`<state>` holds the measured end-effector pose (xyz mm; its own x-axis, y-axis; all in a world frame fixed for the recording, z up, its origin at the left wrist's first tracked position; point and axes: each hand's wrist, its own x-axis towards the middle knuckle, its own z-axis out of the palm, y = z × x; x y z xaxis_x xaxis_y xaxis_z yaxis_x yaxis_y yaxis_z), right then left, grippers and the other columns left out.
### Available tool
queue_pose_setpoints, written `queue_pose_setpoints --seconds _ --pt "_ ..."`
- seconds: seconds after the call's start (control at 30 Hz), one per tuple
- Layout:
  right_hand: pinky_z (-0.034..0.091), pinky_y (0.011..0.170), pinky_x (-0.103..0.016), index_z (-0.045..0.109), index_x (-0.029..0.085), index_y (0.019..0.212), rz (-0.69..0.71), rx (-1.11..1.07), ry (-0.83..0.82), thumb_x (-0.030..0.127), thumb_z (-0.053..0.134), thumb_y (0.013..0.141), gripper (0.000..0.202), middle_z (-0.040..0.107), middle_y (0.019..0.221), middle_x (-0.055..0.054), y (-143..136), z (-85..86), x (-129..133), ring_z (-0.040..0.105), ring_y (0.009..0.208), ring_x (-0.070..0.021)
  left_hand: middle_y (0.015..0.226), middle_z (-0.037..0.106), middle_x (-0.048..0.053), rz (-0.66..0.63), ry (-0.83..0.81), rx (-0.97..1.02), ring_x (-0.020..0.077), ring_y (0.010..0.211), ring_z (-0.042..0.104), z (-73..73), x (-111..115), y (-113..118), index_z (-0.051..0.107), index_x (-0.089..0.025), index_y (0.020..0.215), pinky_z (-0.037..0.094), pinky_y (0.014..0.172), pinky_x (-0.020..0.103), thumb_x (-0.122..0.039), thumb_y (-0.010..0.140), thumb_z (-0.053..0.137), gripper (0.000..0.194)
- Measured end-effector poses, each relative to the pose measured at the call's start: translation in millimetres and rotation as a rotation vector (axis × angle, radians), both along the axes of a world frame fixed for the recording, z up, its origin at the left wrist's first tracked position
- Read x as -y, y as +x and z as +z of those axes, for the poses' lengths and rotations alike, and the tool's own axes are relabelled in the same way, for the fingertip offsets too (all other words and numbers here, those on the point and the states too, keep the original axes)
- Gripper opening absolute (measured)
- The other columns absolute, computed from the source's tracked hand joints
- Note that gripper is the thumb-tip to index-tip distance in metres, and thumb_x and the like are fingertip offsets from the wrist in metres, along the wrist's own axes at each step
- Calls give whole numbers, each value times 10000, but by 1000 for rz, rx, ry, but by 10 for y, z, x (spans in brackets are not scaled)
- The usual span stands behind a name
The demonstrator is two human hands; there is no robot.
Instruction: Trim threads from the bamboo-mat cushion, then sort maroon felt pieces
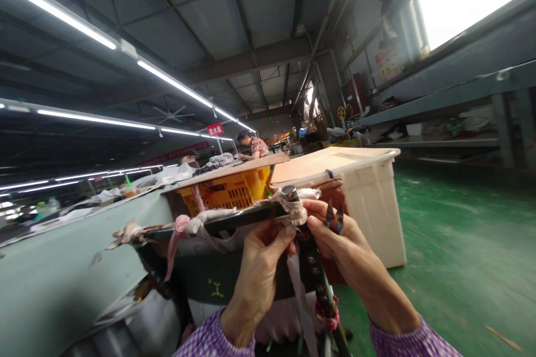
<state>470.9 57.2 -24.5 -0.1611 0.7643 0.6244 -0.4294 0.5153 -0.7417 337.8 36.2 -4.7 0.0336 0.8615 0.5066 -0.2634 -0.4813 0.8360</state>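
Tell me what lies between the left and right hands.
Head view: between the left hand and right hand lies pale cloth, bunched at a corner of the frame.

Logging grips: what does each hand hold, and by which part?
Left hand and right hand pinch pale crumpled cloth at its wrap around the dark metal frame. The right also holds small pointed metal snips, handles hidden.

The left hand [260,261] is just left of the post [289,193], thumb pressed toward its curled fingers. The right hand [345,237] is just right of the post, fingers bent, thumb near the forefinger. The left wrist [243,315] and right wrist [391,301], both bare, slant inward toward the post.
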Motion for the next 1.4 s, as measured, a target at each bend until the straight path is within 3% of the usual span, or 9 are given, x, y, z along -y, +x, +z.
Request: queue_pose_setpoints --seconds 0.23,0.4,0.53,0.63,0.8,1.0,1.13,1.27,1.4 --pt "505 668 -265 642 202 1055 -93 -14 96 376 610 833 284 645 880 -44 -60 30 35 608 794 -160 609 603 -24 -7 -12 229 40 503 466 49 -43 57 707 -138 726 400 492 151 -194 577 824 198" --pt "486 685 -250 643 203 1000 -381 78 337 276 595 859 166 621 963 -51 59 3 32 595 840 -151 581 565 -30 -24 -48 294 57 536 502 20 31 4 647 -132 710 434 531 152 -194 657 773 150" --pt "420 576 -189 643 231 1009 -328 408 693 129 599 840 202 548 771 7 262 30 121 525 666 -88 634 585 -12 -81 -90 300 74 599 548 -19 156 -51 628 -135 754 480 597 175 -213 734 724 126" --pt "424 628 -180 589 258 1153 -349 644 766 13 548 816 419 591 878 -4 289 67 223 549 739 -88 681 620 4 -94 -90 324 83 642 584 -32 213 -42 641 -143 789 503 631 183 -220 757 708 107" --pt "429 638 -180 631 212 975 -355 591 763 -5 566 780 300 632 889 -5 125 58 254 574 746 -94 746 637 11 -92 -79 296 86 666 591 -78 245 -21 649 -165 832 495 620 174 -250 773 698 114" --pt "411 525 -183 662 153 791 -205 281 674 197 605 853 95 623 664 -10 157 74 249 533 562 -80 742 628 6 126 140 194 77 618 567 -144 252 -59 635 -159 799 479 602 166 -290 773 697 147" --pt "389 463 -203 691 155 796 -114 157 490 317 561 889 228 598 585 -25 256 80 286 519 516 -101 858 682 34 24 175 232 126 651 626 -145 255 -40 612 -206 846 503 581 219 -287 809 658 101" --pt "301 394 -191 706 164 804 -64 41 220 415 594 857 280 589 582 -29 279 53 289 449 457 -78 678 590 -8 -82 196 253 101 624 585 -153 260 -19 614 -198 855 482 590 203 -260 831 636 70" --pt "242 392 -191 707 180 818 -78 -67 68 444 647 809 271 590 618 -29 275 35 285 396 467 -66 587 496 -28 -139 12 261 66 540 502 -164 291 -33 649 -149 860 426 510 167 -242 812 659 105"
